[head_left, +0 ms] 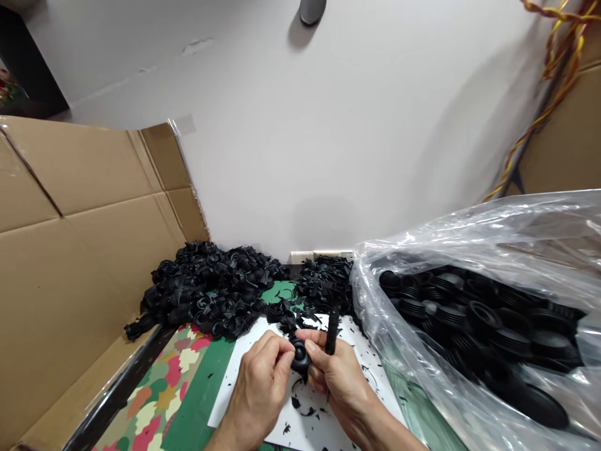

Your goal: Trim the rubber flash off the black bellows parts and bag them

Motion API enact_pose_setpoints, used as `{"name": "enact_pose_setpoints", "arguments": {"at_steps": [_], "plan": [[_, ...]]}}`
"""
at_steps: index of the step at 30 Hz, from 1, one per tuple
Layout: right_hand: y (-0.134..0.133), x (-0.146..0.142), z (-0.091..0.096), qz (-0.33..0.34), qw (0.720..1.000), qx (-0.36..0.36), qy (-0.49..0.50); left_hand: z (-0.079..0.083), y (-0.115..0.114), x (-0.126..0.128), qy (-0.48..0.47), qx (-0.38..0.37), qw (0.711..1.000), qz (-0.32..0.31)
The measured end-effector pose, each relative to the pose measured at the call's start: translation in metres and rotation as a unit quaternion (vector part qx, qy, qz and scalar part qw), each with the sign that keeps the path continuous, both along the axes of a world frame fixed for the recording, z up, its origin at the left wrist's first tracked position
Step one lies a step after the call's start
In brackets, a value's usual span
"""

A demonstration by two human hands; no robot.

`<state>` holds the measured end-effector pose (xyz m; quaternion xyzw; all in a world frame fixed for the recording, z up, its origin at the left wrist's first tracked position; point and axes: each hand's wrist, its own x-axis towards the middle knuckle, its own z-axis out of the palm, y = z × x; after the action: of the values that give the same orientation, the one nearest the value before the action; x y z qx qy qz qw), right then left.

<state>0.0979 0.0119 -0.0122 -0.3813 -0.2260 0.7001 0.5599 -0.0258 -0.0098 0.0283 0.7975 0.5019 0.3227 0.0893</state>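
A small round black rubber part (300,356), ringed like a bellows, is held between both hands above a white sheet (244,376). My left hand (260,382) pinches its left side with thumb and fingers closed. On its right side, my right hand (335,369) grips it between thumb and forefinger. A dark stick-like tool (332,329) stands up from the same right hand; its lower end is hidden by the fingers. Black rubber trimmings (307,411) lie scattered on the sheet below the hands.
Heaped black rubber parts (211,282) lie at the back left, beside a pile of thin black scraps (323,282). A clear plastic bag (422,250) on the right holds many ribbed black parts (483,319). A cardboard panel (94,238) borders the left; a wall (328,125) stands behind.
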Motion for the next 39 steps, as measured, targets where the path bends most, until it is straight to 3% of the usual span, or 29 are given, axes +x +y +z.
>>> {"name": "enact_pose_setpoints", "arguments": {"at_steps": [3,7,14,17,19,23,25,28,34,39], "plan": [[0.000,0.001,0.000,-0.002,1.000,-0.002,-0.004,0.002,-0.001,0.000,0.114,0.065,0.991,0.002],[0.002,-0.001,-0.004,-0.021,1.000,-0.010,-0.021,0.004,-0.002,0.006,0.257,0.160,0.953,0.013],[0.000,0.004,-0.006,-0.057,0.997,-0.014,-0.058,-0.003,0.006,0.025,0.344,0.276,0.898,-0.021],[0.000,0.006,-0.004,-0.065,0.996,-0.010,-0.061,-0.009,0.011,0.023,0.309,0.274,0.911,0.002],[0.000,0.006,-0.002,-0.064,0.996,-0.008,-0.058,-0.011,0.013,0.018,0.251,0.239,0.938,0.013],[0.000,0.002,-0.001,-0.051,0.998,-0.007,-0.048,-0.011,0.013,0.007,0.039,0.044,0.998,0.023],[0.000,0.000,0.000,-0.046,0.998,-0.007,-0.044,-0.010,0.012,0.004,-0.052,-0.033,0.998,0.024],[-0.001,0.000,0.002,-0.030,0.999,0.006,-0.028,-0.008,0.011,0.002,-0.105,-0.053,0.993,0.015],[-0.003,0.004,0.004,-0.024,1.000,0.002,-0.008,0.001,0.007,-0.002,0.035,0.025,0.999,-0.009],[-0.002,0.002,-0.001,-0.027,1.000,-0.003,0.003,0.008,0.004,0.000,0.192,0.124,0.973,-0.015]]}}
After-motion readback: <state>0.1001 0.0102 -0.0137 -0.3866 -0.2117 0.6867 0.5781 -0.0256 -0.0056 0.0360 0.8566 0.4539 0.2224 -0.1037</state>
